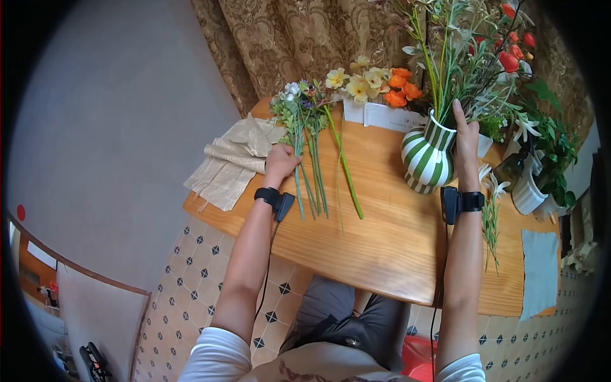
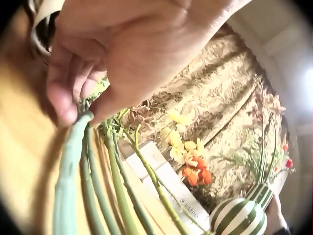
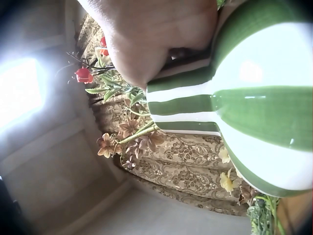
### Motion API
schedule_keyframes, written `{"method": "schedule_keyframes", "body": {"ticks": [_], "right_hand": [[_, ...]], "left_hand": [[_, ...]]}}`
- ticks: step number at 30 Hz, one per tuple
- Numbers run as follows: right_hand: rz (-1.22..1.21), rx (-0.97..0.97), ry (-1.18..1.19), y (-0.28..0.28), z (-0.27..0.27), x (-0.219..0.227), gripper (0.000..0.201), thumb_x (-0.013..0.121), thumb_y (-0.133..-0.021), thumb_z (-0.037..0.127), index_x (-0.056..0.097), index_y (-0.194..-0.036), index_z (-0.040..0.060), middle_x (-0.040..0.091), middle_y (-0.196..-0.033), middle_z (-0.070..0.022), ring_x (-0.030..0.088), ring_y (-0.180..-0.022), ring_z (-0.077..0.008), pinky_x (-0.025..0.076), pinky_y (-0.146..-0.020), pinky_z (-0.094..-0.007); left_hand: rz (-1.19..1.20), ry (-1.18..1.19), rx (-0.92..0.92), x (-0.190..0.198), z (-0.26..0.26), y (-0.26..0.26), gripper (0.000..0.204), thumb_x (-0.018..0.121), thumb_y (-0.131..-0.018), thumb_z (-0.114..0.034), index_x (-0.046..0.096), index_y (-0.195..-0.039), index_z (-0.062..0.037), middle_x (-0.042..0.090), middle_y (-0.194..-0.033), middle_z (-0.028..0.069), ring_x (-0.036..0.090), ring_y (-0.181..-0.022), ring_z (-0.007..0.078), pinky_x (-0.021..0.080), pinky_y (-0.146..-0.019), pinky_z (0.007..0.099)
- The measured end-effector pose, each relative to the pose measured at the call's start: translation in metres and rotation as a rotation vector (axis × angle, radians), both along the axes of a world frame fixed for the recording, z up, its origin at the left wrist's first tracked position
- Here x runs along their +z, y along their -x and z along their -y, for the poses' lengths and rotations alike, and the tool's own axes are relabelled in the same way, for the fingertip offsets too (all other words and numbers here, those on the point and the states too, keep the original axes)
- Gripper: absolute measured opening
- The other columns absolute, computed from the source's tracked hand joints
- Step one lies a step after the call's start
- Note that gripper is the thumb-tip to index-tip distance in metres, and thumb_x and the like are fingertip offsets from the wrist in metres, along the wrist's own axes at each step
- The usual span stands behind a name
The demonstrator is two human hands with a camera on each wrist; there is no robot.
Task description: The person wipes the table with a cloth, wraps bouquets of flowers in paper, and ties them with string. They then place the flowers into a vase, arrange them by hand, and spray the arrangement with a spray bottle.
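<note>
My left hand (image 1: 281, 164) pinches a pale green flower stem (image 2: 68, 181) between thumb and fingertips, low over the table's left side. That stem belongs to a bunch of artificial flowers (image 1: 291, 95) with white and purple heads, laid beside other loose stems. At the right, my right hand (image 1: 468, 143) holds the neck of a green-and-white striped vase (image 1: 429, 159), thumb pointing up along the rim; its other fingers are hidden behind the neck. The vase stands upright, filled with tall greenery and red blossoms (image 1: 509, 62).
Crumpled brown paper (image 1: 226, 167) lies at the left edge. Yellow flowers (image 1: 359, 88) and orange flowers (image 1: 400, 88) rest at the back by a white box (image 1: 391, 118). White lilies (image 1: 495, 184), a potted plant (image 1: 531, 188) and a grey cloth (image 1: 540, 274) are on the right.
</note>
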State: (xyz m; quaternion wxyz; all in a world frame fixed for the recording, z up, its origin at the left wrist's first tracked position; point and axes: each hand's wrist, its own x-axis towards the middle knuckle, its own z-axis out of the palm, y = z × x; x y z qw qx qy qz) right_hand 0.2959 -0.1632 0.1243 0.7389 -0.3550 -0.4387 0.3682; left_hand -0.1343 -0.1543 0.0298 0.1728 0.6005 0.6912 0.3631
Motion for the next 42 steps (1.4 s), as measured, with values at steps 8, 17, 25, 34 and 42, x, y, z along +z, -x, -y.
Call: {"method": "schedule_keyframes", "body": {"ticks": [8, 17, 25, 34, 42], "right_hand": [[0.003, 0.021, -0.029, 0.000, 0.001, 0.001, 0.035, 0.069, -0.096, 0.030, 0.063, -0.112, -0.0010, 0.067, -0.102, -0.0037, 0.062, -0.086, -0.0095, 0.050, -0.079, -0.0272], [0.055, -0.045, -0.061, -0.002, -0.003, -0.003, 0.035, 0.070, -0.095, 0.032, 0.067, -0.105, -0.0015, 0.068, -0.098, -0.0030, 0.060, -0.083, -0.0092, 0.049, -0.077, -0.0278], [0.104, -0.107, -0.055, 0.007, 0.011, 0.006, 0.041, 0.069, -0.094, 0.036, 0.069, -0.094, -0.0044, 0.070, -0.087, -0.0053, 0.060, -0.076, -0.0111, 0.050, -0.070, -0.0298], [0.121, -0.100, -0.138, 0.005, 0.003, 0.000, 0.042, 0.067, -0.096, 0.037, 0.068, -0.097, -0.0050, 0.069, -0.086, -0.0049, 0.059, -0.076, -0.0106, 0.049, -0.071, -0.0306], [0.060, -0.065, -0.117, 0.002, -0.007, -0.004, 0.046, 0.063, -0.098, 0.040, 0.068, -0.093, -0.0051, 0.066, -0.083, -0.0044, 0.056, -0.075, -0.0104, 0.048, -0.070, -0.0323]], "left_hand": [[-0.418, -0.039, 0.020, 0.020, -0.032, -0.040, 0.026, 0.073, -0.078, -0.027, 0.070, -0.080, -0.0008, 0.070, -0.083, 0.0223, 0.069, -0.083, 0.0378, 0.054, -0.075, 0.0472], [0.543, 0.206, -0.196, 0.014, -0.053, -0.007, 0.020, 0.058, -0.096, -0.019, 0.060, -0.090, -0.0004, 0.067, -0.078, 0.0130, 0.070, -0.073, 0.0217, 0.055, -0.060, 0.0324], [0.696, -0.386, -0.486, 0.123, 0.047, -0.072, 0.016, 0.055, -0.103, -0.018, 0.050, -0.102, -0.0035, 0.063, -0.077, 0.0075, 0.066, -0.066, 0.0152, 0.056, -0.060, 0.0260], [0.558, -0.877, -0.815, 0.279, 0.087, -0.221, 0.013, 0.057, -0.100, -0.007, 0.051, -0.104, 0.0036, 0.065, -0.086, 0.0108, 0.067, -0.070, 0.0138, 0.057, -0.060, 0.0254], [0.202, -0.745, -0.722, 0.244, 0.035, -0.278, 0.013, 0.057, -0.100, -0.009, 0.052, -0.094, 0.0020, 0.063, -0.069, 0.0056, 0.063, -0.058, 0.0095, 0.051, -0.050, 0.0242]]}}
